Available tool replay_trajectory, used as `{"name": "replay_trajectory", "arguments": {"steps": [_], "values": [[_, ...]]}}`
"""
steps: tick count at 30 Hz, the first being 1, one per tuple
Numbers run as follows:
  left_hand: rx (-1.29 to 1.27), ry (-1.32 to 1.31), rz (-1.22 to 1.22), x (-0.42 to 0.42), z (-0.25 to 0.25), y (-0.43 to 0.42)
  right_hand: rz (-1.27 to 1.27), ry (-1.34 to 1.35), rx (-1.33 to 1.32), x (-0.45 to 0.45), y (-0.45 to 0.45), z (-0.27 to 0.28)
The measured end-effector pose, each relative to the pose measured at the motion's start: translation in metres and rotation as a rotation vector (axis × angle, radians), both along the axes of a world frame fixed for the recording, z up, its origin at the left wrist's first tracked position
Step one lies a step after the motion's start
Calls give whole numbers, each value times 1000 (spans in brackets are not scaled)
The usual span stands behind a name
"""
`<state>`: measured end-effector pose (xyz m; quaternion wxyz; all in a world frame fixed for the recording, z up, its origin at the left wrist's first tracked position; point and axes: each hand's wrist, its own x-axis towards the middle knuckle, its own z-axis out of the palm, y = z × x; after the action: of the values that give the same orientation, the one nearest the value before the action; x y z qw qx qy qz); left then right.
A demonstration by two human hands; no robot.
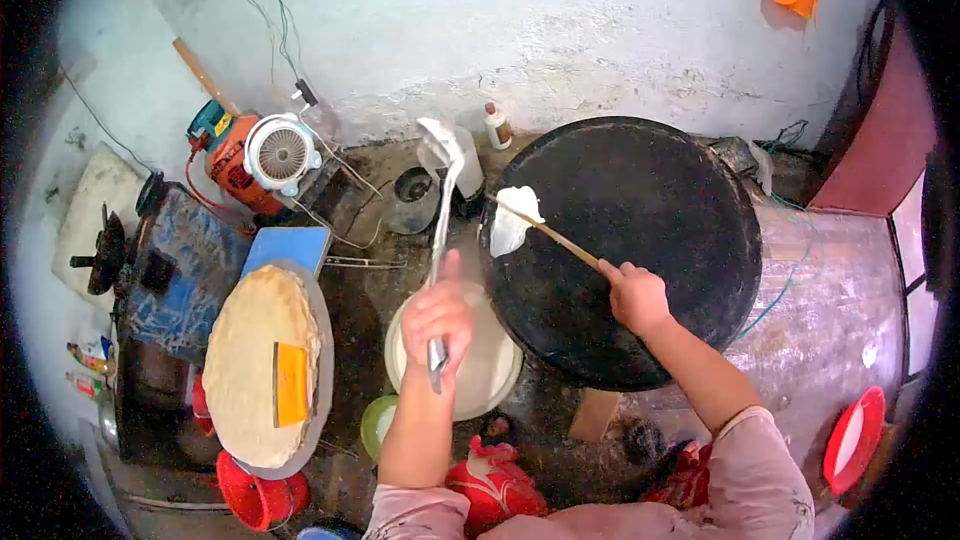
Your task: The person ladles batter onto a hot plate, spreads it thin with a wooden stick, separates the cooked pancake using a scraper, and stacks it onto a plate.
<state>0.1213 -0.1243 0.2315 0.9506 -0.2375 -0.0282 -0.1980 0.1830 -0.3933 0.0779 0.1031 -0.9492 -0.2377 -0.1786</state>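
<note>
My left hand [437,325] is wrapped round the handle of a metal ladle [444,215], whose raised far end looks smeared with white. Beneath that hand is a wide tub [517,372] of pale batter. A large round black griddle [650,210] fills the right of the middle. Near its left edge lies a patch of white batter [512,228]. My right hand [638,297], above the griddle, grips a thin wooden spreader [570,245] whose far end reaches across the batter. Whether that end has a crosspiece cannot be seen.
On the left, a stack of thin flatbreads [240,360] sits on a round board with a yellow scraper [292,385] on top. Behind stand a blower fan [283,155], an orange gas cylinder [235,165] and a bottle [497,127]. Red basins [857,440] stand at either side.
</note>
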Motion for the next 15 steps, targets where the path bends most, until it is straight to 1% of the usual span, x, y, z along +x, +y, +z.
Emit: {"name": "replay_trajectory", "arguments": {"steps": [1,3,4,6,7,8,9,10,11,13,14,15], "values": [[-17,10,23,-13,-3,5,-51,53,-5,3,0,-1],[-7,15,51,-41,-16,20,119,447,748,-7,-3,-9],[47,12,74,-56,-22,28,118,437,748,-4,-3,-7],[150,19,103,-84,-40,41,119,213,382,-3,-3,-6],[199,25,105,-96,-53,47,69,115,231,1,-3,2],[215,169,137,-110,-65,53,14,14,82,4,-4,10],[234,312,167,-125,-77,58,13,42,220,7,-4,13],[184,402,209,-138,-86,59,17,65,360,10,-3,17],[266,427,207,-152,-103,67,16,122,483,7,-1,3],[184,526,194,-170,-128,72,14,218,741,1,4,-24],[181,518,189,-177,-139,73,22,170,677,6,-2,-35],[181,583,185,-184,-149,74,-4,109,534,7,-5,-23]]}}
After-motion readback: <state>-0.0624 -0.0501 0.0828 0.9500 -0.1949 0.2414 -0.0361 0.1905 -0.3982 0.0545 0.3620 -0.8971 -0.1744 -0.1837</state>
